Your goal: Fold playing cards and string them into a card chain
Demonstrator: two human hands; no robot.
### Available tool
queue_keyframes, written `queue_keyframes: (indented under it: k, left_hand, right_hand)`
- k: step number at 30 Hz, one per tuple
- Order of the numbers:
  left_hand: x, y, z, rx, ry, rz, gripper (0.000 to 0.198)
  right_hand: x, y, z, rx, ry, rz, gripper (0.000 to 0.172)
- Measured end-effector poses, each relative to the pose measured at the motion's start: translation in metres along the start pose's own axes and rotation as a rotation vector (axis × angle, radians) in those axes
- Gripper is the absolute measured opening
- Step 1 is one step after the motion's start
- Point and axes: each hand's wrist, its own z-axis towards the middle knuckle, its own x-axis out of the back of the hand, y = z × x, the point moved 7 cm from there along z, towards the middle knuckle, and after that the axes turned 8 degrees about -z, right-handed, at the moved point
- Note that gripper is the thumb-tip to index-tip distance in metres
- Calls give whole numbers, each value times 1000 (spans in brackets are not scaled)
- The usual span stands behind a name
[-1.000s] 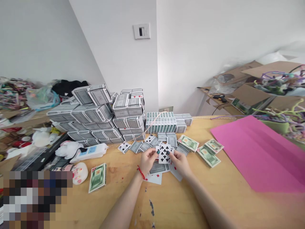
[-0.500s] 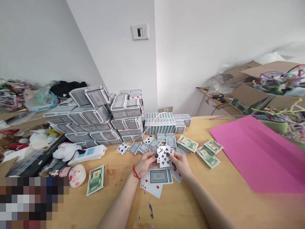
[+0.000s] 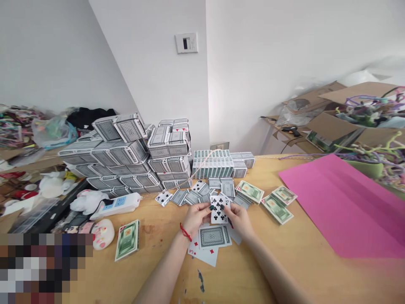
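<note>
Wooden table (image 3: pixel 303 236), bearing stacked boxes of playing cards (image 3: pixel 126 156) at the back and a pink paper sheet (image 3: pixel 341 202) at right. Loose playing cards (image 3: pixel 190 197) lie spread before the stacks, with a face-down card (image 3: pixel 215 236) just below the hands. Left hand (image 3: pixel 198 217), red string (image 3: pixel 186 232) at its wrist, and right hand (image 3: pixel 241 219), both partly closed, pinch opposite edges of one face-up club card (image 3: pixel 218 210), raised above the table.

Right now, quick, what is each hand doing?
Left hand: closed, holding a playing card by its edge.
Right hand: closed, holding the same card.
</note>
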Motion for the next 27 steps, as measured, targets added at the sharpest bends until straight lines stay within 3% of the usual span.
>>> queue_keyframes:
  k: [10, 18, 23, 27]
  left_hand:
    - [8, 1, 2, -122, 185, 127, 14]
    - [13, 12, 1, -354, 270, 324, 23]
    - [6, 23, -10, -496, 303, 435, 34]
    - [0, 30, -18, -562, 334, 521, 31]
  right_hand:
    - [-3, -2, -1, 37, 14, -75, 40]
    - [-7, -2, 0, 7, -7, -60, 43]
    - [-13, -9, -4, -16, -53, 3, 44]
    - [-18, -4, -5, -62, -106, 82, 41]
